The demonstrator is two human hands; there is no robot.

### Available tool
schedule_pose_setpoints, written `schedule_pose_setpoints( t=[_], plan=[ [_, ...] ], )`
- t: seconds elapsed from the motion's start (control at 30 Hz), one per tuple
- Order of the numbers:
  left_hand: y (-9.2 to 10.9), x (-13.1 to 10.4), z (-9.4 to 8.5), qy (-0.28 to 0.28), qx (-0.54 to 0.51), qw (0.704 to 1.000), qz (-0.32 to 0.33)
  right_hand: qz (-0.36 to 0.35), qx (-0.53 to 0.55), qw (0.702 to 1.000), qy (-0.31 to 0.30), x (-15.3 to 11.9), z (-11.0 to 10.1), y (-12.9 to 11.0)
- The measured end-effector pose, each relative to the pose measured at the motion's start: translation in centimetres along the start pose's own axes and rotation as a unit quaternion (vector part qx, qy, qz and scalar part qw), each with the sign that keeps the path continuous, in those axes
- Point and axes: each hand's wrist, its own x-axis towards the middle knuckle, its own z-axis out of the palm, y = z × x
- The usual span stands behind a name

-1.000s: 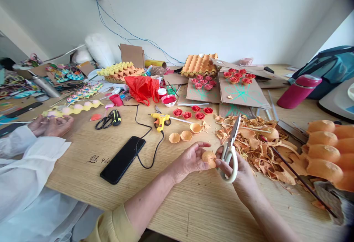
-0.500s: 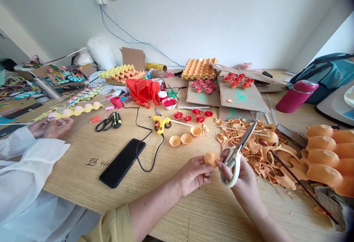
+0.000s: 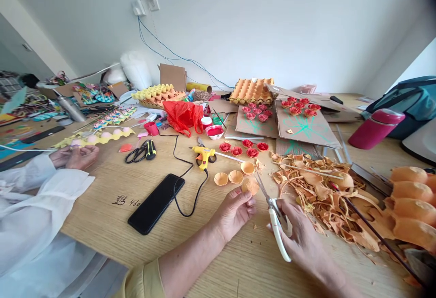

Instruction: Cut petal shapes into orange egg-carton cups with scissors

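Between the thumb and fingers of my left hand [image 3: 235,211] is a small orange egg-carton cup [image 3: 250,186], its rounded side toward me. My right hand [image 3: 301,234] grips white-handled scissors [image 3: 277,230], whose blades point up and left, close to the cup's right side. Just behind the cup lie several cut orange cups [image 3: 235,176]. Farther back sit several red-painted paper roses [image 3: 236,151]. To the right of the scissors spreads a heap of orange carton scraps [image 3: 320,193].
A yellow glue gun [image 3: 203,156] with a black cord and a black phone [image 3: 156,203] lie left of my hands. An orange egg tray [image 3: 412,207] stands at the right, near a pink bottle [image 3: 376,129]. Another person's hands [image 3: 80,156] work at the left.
My right hand has lowered the scissors and turned them, so the blades now point left toward the cup. The left hand has shifted slightly left and up with the cup. My view has tilted.
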Motion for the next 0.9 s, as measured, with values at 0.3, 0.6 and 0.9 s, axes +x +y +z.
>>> schedule_pose_setpoints(
  t=[0.3,0.6,0.9],
  plan=[
    [0.03,-0.07,0.13,-0.016,0.017,1.0,0.006,-0.001,-0.011,1.0,-0.029,0.08,0.05,-0.25],
    [0.11,0.04,0.01,-0.034,0.077,0.996,-0.005,-0.026,-0.024,0.999,-0.02,0.07,-0.15,-0.38],
    [0.06,0.07,0.02,-0.039,0.133,0.99,-0.003,-0.045,-0.013,0.999,-0.016,-0.16,-0.19,-0.07]
  ],
)
